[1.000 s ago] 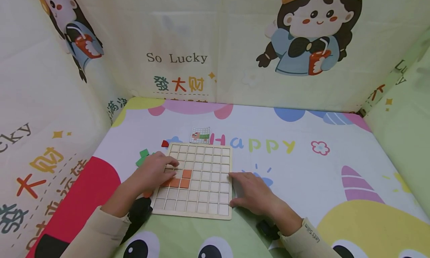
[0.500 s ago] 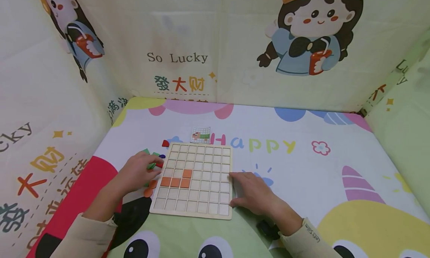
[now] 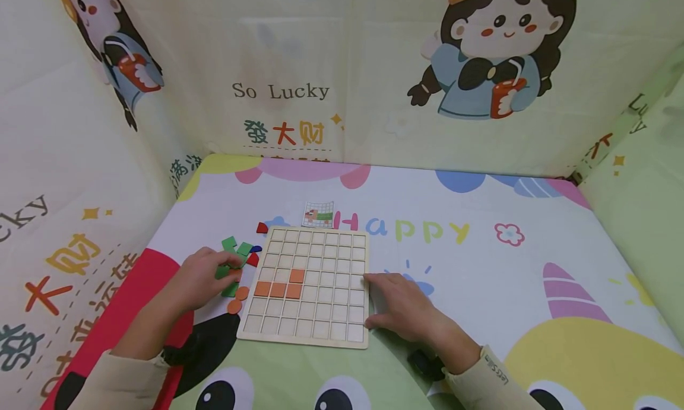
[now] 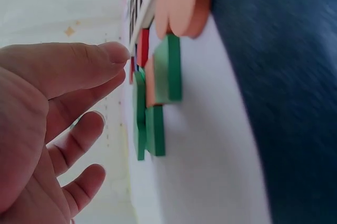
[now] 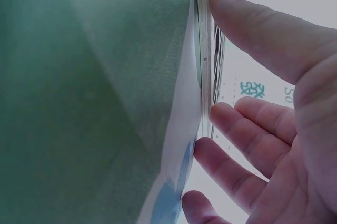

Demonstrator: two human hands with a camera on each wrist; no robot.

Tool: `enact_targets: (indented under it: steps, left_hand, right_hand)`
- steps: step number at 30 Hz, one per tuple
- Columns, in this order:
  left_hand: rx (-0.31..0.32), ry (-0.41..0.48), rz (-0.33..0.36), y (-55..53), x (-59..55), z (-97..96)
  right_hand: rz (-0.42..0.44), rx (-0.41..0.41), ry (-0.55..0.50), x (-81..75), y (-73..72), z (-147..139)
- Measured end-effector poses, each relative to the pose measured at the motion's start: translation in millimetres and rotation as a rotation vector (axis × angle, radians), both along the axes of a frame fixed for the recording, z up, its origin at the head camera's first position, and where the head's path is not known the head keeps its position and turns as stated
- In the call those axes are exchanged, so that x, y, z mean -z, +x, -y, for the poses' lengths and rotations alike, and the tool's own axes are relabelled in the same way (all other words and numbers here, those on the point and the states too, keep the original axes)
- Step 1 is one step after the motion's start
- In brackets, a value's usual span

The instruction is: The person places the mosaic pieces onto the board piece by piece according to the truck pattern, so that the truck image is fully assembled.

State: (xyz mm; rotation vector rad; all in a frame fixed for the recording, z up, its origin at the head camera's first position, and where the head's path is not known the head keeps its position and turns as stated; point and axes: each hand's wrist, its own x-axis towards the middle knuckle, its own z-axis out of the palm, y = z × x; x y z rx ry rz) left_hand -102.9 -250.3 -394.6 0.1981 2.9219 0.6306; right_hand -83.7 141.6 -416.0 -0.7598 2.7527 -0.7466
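Between the hands [image 3: 203,277] [image 3: 402,303], the wooden grid board [image 3: 323,311]

The left hand [image 3: 205,277] has moved from over the grid board [image 3: 339,296] to the green pieces [image 3: 229,243] left of it, uncovering the board's leftmost orange square [image 3: 262,289] and nearby red piece [image 3: 253,259] and blue piece [image 3: 256,249].

Between our left hand [image 3: 203,277] and right hand [image 3: 401,306] we have the grid board [image 3: 324,312] on the surface [image 3: 481,261], the right hand against it. Square tiles [image 3: 277,289] sit in it, nearer our left hand; loose pieces [image 3: 244,248] lie beside that hand. Beyond both, behind the board, lies a card [image 3: 318,215].
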Motion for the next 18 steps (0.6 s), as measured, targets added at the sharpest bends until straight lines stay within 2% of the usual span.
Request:
enact_targets:
  steps: [8, 18]
  left_hand:
    - [0.008, -0.032, -0.009, 2.8, 6.4, 6.9]
    - [-0.013, -0.041, 0.004, 0.9, 9.5, 9.7]
  right_hand:
    - [-0.003, -0.001, 0.0, -1.3, -0.1, 0.4]
    - [0.007, 0.005, -0.007, -1.3, 0.6, 0.3]
